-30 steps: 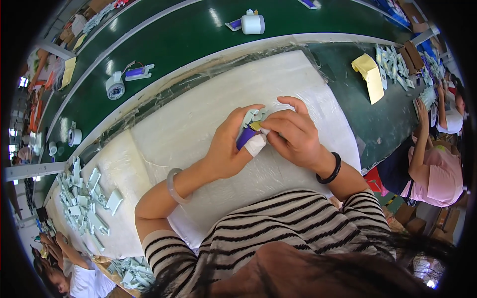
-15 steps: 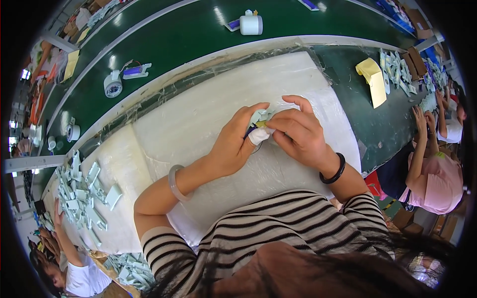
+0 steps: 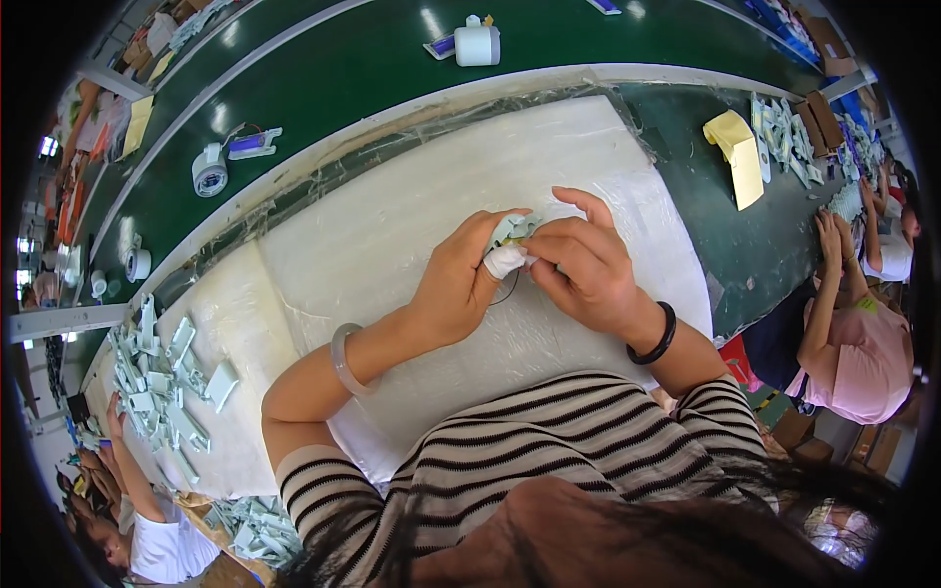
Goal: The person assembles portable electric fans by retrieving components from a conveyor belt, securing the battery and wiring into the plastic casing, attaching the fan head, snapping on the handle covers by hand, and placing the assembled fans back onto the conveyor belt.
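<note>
Over the middle of the padded white work surface (image 3: 392,220), my left hand (image 3: 459,279) grips a small pale-green plastic part (image 3: 512,227). The thumb of that hand has a white wrap (image 3: 504,262) and presses against the part. From the right, my right hand (image 3: 584,265) pinches at the part's near edge, its forefinger raised. A bit of yellow-green shows between the fingertips, too small to name. A thin dark wire (image 3: 512,290) hangs below the hands. What the right fingertips hold is mostly hidden.
Pale-green plastic pieces (image 3: 162,382) lie heaped at the left. Beyond, a green conveyor (image 3: 343,73) carries white cylindrical housings (image 3: 477,45) with purple-faced parts. A yellow paper (image 3: 735,157) stands at the right. Co-workers sit on both sides, one in a pink top (image 3: 858,363).
The housings on the conveyor have shifted left. Both hands stay nearly in place on the part, with small finger movements; more of the thin wire shows below them.
</note>
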{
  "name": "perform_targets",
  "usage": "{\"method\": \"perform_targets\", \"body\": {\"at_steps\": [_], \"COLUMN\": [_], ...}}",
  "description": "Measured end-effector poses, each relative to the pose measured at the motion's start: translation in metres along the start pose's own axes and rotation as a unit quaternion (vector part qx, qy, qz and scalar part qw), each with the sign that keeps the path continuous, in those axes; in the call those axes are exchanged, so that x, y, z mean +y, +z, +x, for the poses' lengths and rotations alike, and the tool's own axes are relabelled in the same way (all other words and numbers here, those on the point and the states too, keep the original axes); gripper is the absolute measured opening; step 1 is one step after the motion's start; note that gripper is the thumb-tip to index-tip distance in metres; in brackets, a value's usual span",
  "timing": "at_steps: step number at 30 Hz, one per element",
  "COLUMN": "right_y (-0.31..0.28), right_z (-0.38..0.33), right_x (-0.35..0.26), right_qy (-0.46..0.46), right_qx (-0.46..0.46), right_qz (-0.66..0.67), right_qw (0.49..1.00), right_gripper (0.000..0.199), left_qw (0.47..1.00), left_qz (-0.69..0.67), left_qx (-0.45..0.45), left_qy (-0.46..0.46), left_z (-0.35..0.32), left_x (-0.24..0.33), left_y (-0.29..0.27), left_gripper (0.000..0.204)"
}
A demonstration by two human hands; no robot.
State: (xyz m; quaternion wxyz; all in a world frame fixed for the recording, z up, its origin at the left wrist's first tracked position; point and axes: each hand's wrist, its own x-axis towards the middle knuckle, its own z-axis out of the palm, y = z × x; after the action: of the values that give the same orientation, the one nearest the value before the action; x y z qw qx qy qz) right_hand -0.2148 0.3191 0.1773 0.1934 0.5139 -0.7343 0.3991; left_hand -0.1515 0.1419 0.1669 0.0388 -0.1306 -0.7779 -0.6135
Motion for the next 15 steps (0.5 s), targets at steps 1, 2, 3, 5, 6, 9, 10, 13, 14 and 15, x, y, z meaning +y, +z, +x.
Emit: {"method": "perform_targets", "body": {"at_steps": [1,2,3,5,6,9,10,13,14,15], "right_y": [0.001,0.003,0.004,0.005,0.005,0.007,0.008,0.008,0.007,0.004], "right_z": [0.000,0.001,0.001,0.004,0.003,0.006,0.008,0.010,0.010,0.009], "right_x": [0.000,0.000,-0.001,-0.003,-0.003,-0.004,-0.005,-0.004,-0.003,-0.002], "right_qy": [-0.002,-0.005,0.001,-0.004,0.004,0.005,0.006,0.023,0.014,0.024], "right_qx": [0.003,0.006,0.005,0.007,0.007,0.004,0.000,-0.009,-0.002,-0.013], "right_qz": [0.001,0.007,0.000,0.004,-0.014,-0.035,-0.049,-0.067,-0.074,-0.067], "right_qw": [1.000,1.000,1.000,1.000,1.000,0.999,0.999,0.997,0.997,0.997], "right_gripper": [0.024,0.024,0.024,0.024,0.023,0.022,0.021,0.019,0.019,0.019], "left_qw": [1.000,1.000,0.999,0.998,0.998,0.997,0.997,0.997,0.997,0.992], "left_qz": [-0.001,0.004,-0.014,-0.021,-0.013,-0.002,-0.009,0.005,0.010,-0.035], "left_qx": [0.006,0.009,0.015,0.032,0.038,0.045,0.038,0.032,0.033,-0.018], "left_qy": [-0.006,-0.008,-0.026,-0.045,-0.040,-0.056,-0.073,-0.075,-0.062,-0.118], "left_z": [0.000,-0.001,-0.002,-0.003,-0.003,-0.003,-0.002,0.002,0.006,0.009], "left_x": [0.001,0.001,0.001,0.001,0.000,0.000,0.001,0.001,0.003,0.005], "left_y": [0.001,0.000,0.001,0.003,0.006,0.005,0.002,-0.001,-0.004,-0.008], "left_gripper": [0.030,0.030,0.029,0.028,0.027,0.026,0.026,0.028,0.028,0.030]}}
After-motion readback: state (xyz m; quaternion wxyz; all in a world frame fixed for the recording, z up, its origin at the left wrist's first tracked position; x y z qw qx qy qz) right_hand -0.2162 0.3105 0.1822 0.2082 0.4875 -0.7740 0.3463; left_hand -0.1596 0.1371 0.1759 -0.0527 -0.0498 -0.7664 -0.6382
